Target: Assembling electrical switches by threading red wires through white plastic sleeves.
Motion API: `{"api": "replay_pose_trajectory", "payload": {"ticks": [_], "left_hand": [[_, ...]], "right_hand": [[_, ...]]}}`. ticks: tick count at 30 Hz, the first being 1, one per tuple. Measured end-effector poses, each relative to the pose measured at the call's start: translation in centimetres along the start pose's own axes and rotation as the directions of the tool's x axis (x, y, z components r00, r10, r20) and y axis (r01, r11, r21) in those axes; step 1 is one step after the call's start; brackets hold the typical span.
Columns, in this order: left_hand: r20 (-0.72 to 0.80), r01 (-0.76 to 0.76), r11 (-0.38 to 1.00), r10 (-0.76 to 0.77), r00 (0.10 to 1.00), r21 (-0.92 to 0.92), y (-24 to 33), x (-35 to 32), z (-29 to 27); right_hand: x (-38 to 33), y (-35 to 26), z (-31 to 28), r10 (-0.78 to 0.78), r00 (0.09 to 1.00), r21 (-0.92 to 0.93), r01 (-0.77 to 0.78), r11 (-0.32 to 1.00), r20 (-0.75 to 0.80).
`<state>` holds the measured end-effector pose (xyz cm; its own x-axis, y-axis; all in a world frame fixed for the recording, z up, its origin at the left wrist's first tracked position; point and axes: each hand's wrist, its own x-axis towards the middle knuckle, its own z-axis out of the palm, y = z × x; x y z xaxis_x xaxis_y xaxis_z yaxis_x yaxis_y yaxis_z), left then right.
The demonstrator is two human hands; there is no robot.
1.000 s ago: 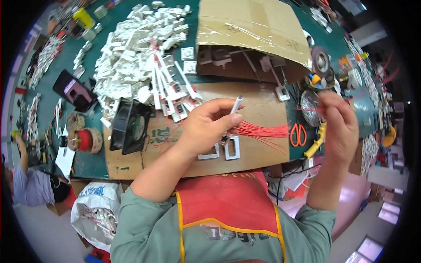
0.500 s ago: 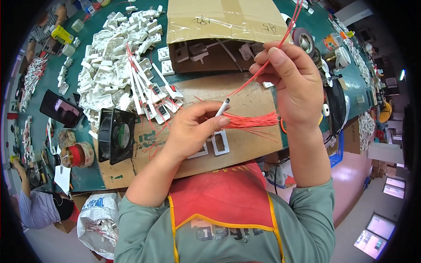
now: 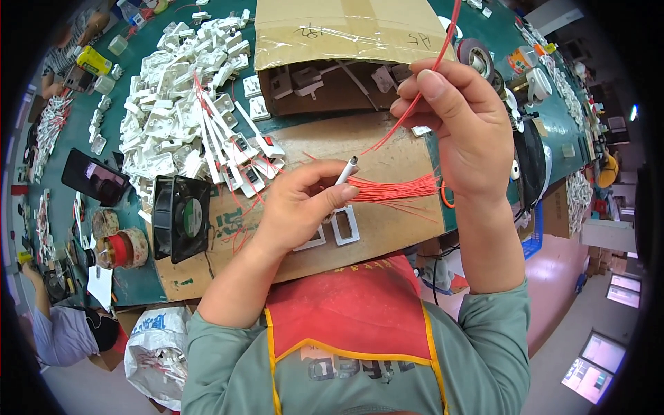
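My left hand [image 3: 299, 205] is closed around a thin white tube [image 3: 348, 169], whose dark open end points up and to the right. My right hand [image 3: 465, 114], raised to the right of it, pinches a few red wires [image 3: 413, 104] between thumb and fingers. Their lower ends hang just above and right of the tube's end, apart from it. A bundle of loose red wires [image 3: 398, 187] lies on the cardboard sheet [image 3: 290, 268] behind and beside my left hand. Two white rectangular frames [image 3: 345, 225] lie below that hand, one partly covered.
A large heap of white plastic housings [image 3: 162, 131] covers the left, with white tubes and wires on its edge. An open cardboard box [image 3: 353, 34] stands behind my hands. A black fan [image 3: 181, 218], a phone [image 3: 93, 176] and tape rolls [image 3: 476, 57] surround the work area. Other people sit at left.
The view has shifted slightly. My right hand still holds the red wires, and their lower ends stay close to the tube in my left hand.
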<state>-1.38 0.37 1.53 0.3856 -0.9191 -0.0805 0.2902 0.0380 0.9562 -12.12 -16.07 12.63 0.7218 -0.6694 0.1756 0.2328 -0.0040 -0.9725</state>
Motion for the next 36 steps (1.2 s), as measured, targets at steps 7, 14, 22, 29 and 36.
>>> {"api": "replay_pose_trajectory", "payload": {"ticks": [7,14,22,29,36], "left_hand": [[0.015,0.001,1.0,-0.001,1.0,0.001,0.0,0.1,-0.2],[0.003,-0.004,1.0,0.004,1.0,-0.003,0.0,0.0,-0.1],[0.015,0.01,1.0,-0.01,1.0,0.006,0.1,0.0,0.0],[0.011,0.035,0.999,-0.035,0.999,0.022,0.1,0.1,0.0],[0.001,0.032,0.999,-0.032,0.999,0.006,0.0,0.1,0.0]], "right_hand": [[0.0,0.4,0.2,0.034,0.999,-0.055,-0.034,0.998,0.004],[0.2,1.0,1.1,0.054,0.998,0.011,-0.054,0.998,0.014],[0.5,0.9,1.1,0.02,0.999,-0.081,-0.023,0.996,-0.037],[-0.1,1.2,1.7,-0.053,0.998,-0.143,0.048,0.989,-0.032],[-0.1,1.1,1.9,-0.049,0.999,-0.168,0.05,0.985,0.015]]}}
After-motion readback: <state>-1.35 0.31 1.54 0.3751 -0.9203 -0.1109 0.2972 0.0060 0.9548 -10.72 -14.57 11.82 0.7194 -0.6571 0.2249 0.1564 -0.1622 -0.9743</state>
